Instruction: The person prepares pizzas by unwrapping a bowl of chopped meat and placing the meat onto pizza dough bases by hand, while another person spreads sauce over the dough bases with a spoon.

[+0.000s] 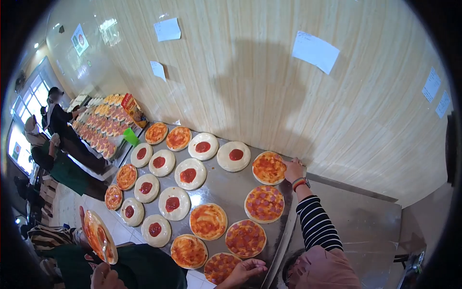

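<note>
At the lower left, my left hand (80, 236) holds up a round pizza base (98, 233), tilted and smeared with red sauce. My right hand (106, 278) is closed just below its lower edge; whatever the fingers grip is hard to make out. On the metal table (236, 185) beside me lie several pale dough rounds (190, 174) with a blob of sauce in the middle. Other bases (208, 221) have sauce spread across them. Pizzas topped with small pink cubes (245, 239) lie nearer the right end.
At right, a co-worker in a pink head covering (325, 269) has one hand (293, 170) at a sauced pizza and another near a topped one. A green cup (130, 137) stands by more topped rounds (98, 127). Two people (62, 115) stand far left. A wall (207, 82) backs the table.
</note>
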Demonstrator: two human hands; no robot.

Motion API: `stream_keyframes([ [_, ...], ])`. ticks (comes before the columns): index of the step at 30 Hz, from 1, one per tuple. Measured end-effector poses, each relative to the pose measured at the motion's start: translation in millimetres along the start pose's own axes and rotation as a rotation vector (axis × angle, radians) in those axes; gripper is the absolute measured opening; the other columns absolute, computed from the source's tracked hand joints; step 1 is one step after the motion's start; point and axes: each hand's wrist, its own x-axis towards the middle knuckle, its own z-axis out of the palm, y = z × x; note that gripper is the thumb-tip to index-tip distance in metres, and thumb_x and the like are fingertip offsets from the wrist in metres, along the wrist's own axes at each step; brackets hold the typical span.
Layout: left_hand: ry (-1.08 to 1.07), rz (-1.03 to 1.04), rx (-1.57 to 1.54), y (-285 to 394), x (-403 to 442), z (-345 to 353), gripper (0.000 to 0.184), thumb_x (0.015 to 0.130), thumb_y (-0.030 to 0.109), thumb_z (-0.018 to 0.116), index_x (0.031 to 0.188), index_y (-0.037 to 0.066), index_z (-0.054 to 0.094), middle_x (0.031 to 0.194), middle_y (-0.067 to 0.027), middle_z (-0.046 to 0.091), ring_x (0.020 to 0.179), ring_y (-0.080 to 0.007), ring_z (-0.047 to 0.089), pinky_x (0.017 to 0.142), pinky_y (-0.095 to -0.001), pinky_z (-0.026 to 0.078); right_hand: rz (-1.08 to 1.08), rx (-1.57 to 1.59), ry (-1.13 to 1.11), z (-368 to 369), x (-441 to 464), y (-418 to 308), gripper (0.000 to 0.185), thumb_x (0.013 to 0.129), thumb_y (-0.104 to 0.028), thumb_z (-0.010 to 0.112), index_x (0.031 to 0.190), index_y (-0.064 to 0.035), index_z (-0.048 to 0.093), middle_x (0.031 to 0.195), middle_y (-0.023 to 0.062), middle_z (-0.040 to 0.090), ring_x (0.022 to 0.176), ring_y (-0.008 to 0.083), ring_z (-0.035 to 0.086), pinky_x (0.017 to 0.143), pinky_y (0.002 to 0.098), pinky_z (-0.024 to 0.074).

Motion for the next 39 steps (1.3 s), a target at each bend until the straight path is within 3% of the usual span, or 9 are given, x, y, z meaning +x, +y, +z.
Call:
stream_keyframes([
  [1,0.018,-0.097,-0.027,1,0,-4,0.018,0.082,0.011,0.055,0.098,0.003,0.052,0.092,-0.0048,0.058,0.089,-0.0102,0.054,0.072,-0.0219,0.042,-0.010,-0.003,-0.001,2,2,0,0.039,0.065,-0.007,0.052,0.099,-0.0233,0.062,0.096,0.0119,0.049,0.093,0.0293,0.046,0.082,0.0364,0.0383],
  [11,-0.029,-0.048,-0.062,-4,10,-3,0.018,0.082,0.009,0.054,0.098,0.002,0.052,0.092,-0.0046,0.058,0.086,-0.0099,0.054,0.072,-0.0220,0.042,-0.010,0.156,0.139,-8,-13,2,0.045,0.063,-0.006,0.052,0.105,-0.0200,0.058,0.100,0.0143,0.047,0.095,0.0311,0.045,0.084,0.0395,0.0360],
  [23,-0.049,-0.099,-0.092,-30,5,0,0.017,0.081,0.007,0.055,0.097,0.002,0.051,0.090,-0.0010,0.054,0.082,-0.0093,0.053,0.075,-0.0227,0.044,0.054,-0.063,-0.056,0,-7,-3,0.045,0.067,-0.008,0.050,0.108,-0.0264,0.056,0.102,0.0171,0.047,0.099,0.0321,0.044,0.088,0.0385,0.0345],
  [30,-0.103,-0.121,-0.128,-30,5,2,0.018,0.080,0.009,0.057,0.097,0.003,0.052,0.088,-0.0001,0.054,0.080,-0.0071,0.052,0.073,-0.0212,0.044,0.052,0.101,0.042,-23,-20,-13,0.043,0.065,-0.008,0.053,0.107,-0.0209,0.057,0.104,0.0156,0.046,0.101,0.0334,0.043,0.088,0.0412,0.0337],
  [32,-0.112,-0.093,0.021,-29,3,13,0.019,0.080,0.012,0.058,0.096,0.004,0.052,0.086,0.0000,0.055,0.077,-0.0054,0.052,0.068,-0.0194,0.043,0.016,0.273,0.194,-40,-51,-8,0.038,0.067,-0.003,0.051,0.103,-0.0126,0.057,0.098,0.0146,0.048,0.094,0.0286,0.048,0.082,0.0380,0.0379],
  [33,-0.128,-0.099,0.051,-31,2,18,0.019,0.081,0.012,0.057,0.097,0.004,0.053,0.085,0.0003,0.056,0.074,-0.0051,0.052,0.065,-0.0188,0.043,0.052,0.255,0.161,-49,-73,-2,0.038,0.067,-0.003,0.051,0.103,-0.0126,0.057,0.098,0.0146,0.048,0.094,0.0286,0.048,0.082,0.0380,0.0379],
  [35,-0.146,-0.099,0.147,-39,1,26,0.019,0.081,0.011,0.056,0.098,0.004,0.053,0.083,0.0006,0.056,0.069,-0.0050,0.051,0.061,-0.0185,0.042,-0.024,0.696,0.097,-74,-128,15,0.027,0.072,-0.002,0.049,0.098,-0.0050,0.057,0.090,0.0129,0.054,0.083,0.0217,0.054,0.073,0.0311,0.0428],
  [39,-0.196,-0.007,0.408,-68,8,36,0.020,0.079,0.008,0.056,0.098,0.003,0.053,0.082,-0.0007,0.054,0.070,-0.0065,0.050,0.062,-0.0200,0.043,0.138,0.795,-0.074,-120,-266,54,0.018,0.077,-0.004,0.048,0.092,-0.0017,0.058,0.078,0.0099,0.059,0.069,0.0144,0.055,0.062,0.0254,0.0439],
])
